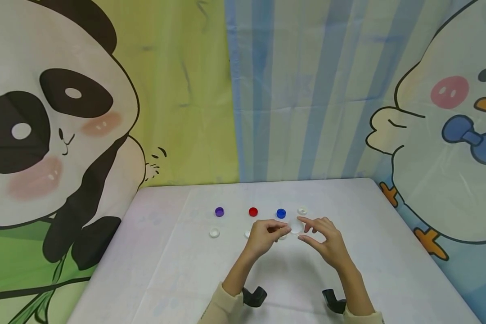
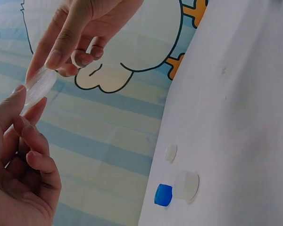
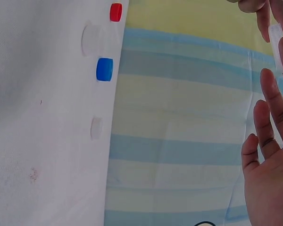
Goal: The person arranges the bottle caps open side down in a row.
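Note:
Between both hands, raised over the white table, is a clear round plastic cap with a ridged side. My left hand pinches its left edge between thumb and forefinger. The right hand has thumb and forefinger at its opposite edge, other fingers spread. In the left wrist view the cap tilts between the left hand below and the right hand above. The right wrist view shows the ridged side of the cap edge-on, with the right hand partly cropped.
Behind the hands stand a purple cap, a red cap, a blue cap and a whitish cap. Nearer lies a white cap; another white cap is partly hidden by the left hand. A patterned curtain hangs behind the table.

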The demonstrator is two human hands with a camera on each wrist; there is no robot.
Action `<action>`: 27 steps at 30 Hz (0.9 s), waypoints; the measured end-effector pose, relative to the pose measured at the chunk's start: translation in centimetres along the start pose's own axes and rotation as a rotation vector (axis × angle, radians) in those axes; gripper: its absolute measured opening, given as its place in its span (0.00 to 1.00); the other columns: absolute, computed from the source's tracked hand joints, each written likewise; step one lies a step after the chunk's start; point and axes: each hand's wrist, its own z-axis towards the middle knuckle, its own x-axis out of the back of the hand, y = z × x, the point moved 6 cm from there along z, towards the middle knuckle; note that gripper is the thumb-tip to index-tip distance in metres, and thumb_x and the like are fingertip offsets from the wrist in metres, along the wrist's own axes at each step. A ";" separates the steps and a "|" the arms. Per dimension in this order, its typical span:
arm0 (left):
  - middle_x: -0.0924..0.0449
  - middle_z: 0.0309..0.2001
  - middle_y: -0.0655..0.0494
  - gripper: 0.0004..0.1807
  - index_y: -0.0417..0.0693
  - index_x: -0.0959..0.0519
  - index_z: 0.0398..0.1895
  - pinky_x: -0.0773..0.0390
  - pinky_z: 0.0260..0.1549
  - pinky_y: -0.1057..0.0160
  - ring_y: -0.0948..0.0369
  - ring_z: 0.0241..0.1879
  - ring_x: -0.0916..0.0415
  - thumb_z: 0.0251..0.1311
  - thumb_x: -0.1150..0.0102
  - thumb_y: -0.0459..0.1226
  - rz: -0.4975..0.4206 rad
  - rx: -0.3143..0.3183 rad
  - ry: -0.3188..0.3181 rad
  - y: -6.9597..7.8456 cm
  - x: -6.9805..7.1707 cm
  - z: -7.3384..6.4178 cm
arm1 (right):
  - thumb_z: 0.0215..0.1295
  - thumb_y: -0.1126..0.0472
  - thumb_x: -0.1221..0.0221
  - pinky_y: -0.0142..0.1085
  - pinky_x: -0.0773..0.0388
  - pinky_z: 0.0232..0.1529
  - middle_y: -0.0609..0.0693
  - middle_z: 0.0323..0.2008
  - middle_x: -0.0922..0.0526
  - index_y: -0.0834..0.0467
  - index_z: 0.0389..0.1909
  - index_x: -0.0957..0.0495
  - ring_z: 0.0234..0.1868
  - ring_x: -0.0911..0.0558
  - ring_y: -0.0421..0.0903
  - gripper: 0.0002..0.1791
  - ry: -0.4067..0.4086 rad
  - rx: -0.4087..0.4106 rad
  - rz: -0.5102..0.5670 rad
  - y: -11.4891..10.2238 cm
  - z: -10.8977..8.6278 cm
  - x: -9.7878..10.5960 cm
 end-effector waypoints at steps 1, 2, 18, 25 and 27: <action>0.20 0.25 0.55 0.12 0.44 0.17 0.35 0.28 0.19 0.69 0.66 0.20 0.30 0.52 0.39 0.42 0.007 -0.020 0.009 0.0 0.0 0.0 | 0.44 0.61 0.31 0.28 0.36 0.32 0.41 0.29 0.23 0.49 0.53 0.25 0.34 0.32 0.37 0.30 -0.001 -0.004 0.005 0.0 0.0 0.0; 0.20 0.25 0.55 0.12 0.43 0.17 0.36 0.28 0.19 0.70 0.66 0.20 0.31 0.52 0.39 0.41 0.013 -0.040 0.018 0.1 0.1 0.0 | 0.44 0.61 0.31 0.28 0.36 0.32 0.41 0.30 0.23 0.50 0.54 0.26 0.34 0.32 0.37 0.31 -0.002 -0.010 0.009 0.1 -0.1 0.0; 0.26 0.20 0.63 0.12 0.47 0.16 0.35 0.37 0.19 0.84 0.73 0.19 0.37 0.51 0.38 0.44 0.448 -0.728 0.213 2.8 0.4 -1.9 | 0.62 0.40 0.53 0.40 0.32 0.40 0.49 0.38 0.19 0.51 0.50 0.24 0.40 0.26 0.47 0.25 -0.208 -0.699 0.278 3.4 -1.3 -0.7; 0.23 0.21 0.64 0.12 0.49 0.16 0.35 0.37 0.23 0.85 0.73 0.19 0.35 0.49 0.37 0.45 0.618 -0.888 0.249 3.1 0.2 -2.4 | 0.62 0.40 0.52 0.36 0.36 0.35 0.51 0.38 0.22 0.59 0.44 0.21 0.39 0.29 0.47 0.27 -0.345 -0.813 0.325 3.1 -1.6 -1.4; 0.22 0.21 0.64 0.12 0.50 0.16 0.35 0.36 0.24 0.84 0.73 0.19 0.35 0.49 0.37 0.45 0.640 -0.909 0.255 3.1 0.1 -2.5 | 0.61 0.41 0.51 0.37 0.36 0.35 0.51 0.37 0.23 0.59 0.43 0.21 0.39 0.30 0.47 0.26 -0.355 -0.828 0.337 3.0 -1.7 -1.5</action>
